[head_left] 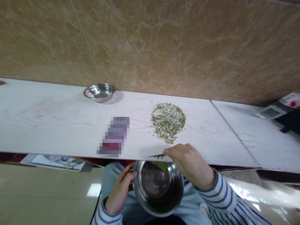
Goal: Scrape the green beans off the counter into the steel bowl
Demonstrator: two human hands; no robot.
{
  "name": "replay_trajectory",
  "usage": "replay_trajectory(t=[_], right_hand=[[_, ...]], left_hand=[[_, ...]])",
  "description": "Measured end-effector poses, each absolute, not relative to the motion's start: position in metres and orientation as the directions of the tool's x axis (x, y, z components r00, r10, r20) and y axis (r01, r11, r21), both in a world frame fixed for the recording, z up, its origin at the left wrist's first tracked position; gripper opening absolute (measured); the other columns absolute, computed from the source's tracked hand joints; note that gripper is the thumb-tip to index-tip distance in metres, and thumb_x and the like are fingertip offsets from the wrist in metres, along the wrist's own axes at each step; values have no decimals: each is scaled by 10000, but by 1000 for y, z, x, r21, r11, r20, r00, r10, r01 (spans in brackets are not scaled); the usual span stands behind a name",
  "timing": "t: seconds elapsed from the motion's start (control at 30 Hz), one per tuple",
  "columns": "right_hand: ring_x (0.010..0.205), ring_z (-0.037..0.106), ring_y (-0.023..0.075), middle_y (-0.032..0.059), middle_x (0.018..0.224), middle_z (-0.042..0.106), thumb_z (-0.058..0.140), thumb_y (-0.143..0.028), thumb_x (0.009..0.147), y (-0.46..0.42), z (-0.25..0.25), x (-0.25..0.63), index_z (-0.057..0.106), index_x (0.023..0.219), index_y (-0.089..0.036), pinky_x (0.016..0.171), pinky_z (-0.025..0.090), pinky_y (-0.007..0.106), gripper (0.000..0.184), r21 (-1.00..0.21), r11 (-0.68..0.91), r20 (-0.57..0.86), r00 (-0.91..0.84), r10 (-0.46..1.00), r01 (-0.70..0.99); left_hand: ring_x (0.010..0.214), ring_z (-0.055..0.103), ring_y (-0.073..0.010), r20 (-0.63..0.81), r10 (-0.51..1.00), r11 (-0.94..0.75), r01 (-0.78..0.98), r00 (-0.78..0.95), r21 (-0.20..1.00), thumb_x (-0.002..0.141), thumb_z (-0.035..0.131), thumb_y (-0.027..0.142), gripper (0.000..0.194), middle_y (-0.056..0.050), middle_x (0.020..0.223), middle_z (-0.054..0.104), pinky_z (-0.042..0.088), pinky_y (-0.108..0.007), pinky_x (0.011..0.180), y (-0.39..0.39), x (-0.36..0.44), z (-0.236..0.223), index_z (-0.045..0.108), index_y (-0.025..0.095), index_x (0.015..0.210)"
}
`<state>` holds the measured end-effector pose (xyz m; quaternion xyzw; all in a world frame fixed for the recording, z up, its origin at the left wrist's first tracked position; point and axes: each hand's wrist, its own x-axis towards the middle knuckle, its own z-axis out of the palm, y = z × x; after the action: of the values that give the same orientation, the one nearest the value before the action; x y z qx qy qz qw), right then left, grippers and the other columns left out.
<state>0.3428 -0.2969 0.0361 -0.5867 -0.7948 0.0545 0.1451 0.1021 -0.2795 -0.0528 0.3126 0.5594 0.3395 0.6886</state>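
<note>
My left hand (pixel 124 184) is closed on the left rim of a deep stainless steel bowl (pixel 177 190). The bowl sits over my lap, just under the table's front edge, and some mung beans (pixel 164 166) lie against its far inner wall. At the table edge, above the bowl, my right hand (pixel 187 159) pinches a thin flat piece (pixel 153 155), seen nearly edge-on; its exact kind is unclear. A few green grains lie along it. Beyond that hand, a spread of mung beans mixed with white grains (pixel 168 122) covers a round patch of the tabletop.
A small shallow metal bowl (pixel 100 92) stands near the wall on the white table (pixel 58 125). A blurred-out rectangular item (pixel 114 136) lies left of the beans. Dark and clear packaged things (pixel 286 109) sit at the far right. The marble-patterned wall (pixel 150 47) bounds the back.
</note>
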Motion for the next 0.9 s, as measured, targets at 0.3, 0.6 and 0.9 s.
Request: replay_trajectory(t=[0.3,0.6,0.9], right_hand=[[878,680,185,13,955,753,539,-104,956,-312,40,340,663,1083,-225,751,400,334,215,-294,311,178,-268,947,904],[879,677,170,17,950,751,490,-142,987,-318,43,339,673,1072,-227,760,414,331,219,-292,300,163,-262,951,908],[829,670,184,31,893,742,510,-133,965,-323,37,346,659,1130,-195,734,414,329,231,-176,205,232,-162,959,963]], left_hand=[[814,671,-225,-545,815,572,-126,197,810,719,644,336,394,-51,945,783,504,-295,647,-282,111,-52,719,163,1066],[862,677,-238,-556,797,589,-103,236,801,700,675,357,409,-49,967,783,490,-289,655,-280,109,-56,723,171,1061],[1065,660,-291,-556,809,577,-78,191,813,706,641,342,427,-66,1072,780,491,-359,883,-281,99,-73,729,175,1089]])
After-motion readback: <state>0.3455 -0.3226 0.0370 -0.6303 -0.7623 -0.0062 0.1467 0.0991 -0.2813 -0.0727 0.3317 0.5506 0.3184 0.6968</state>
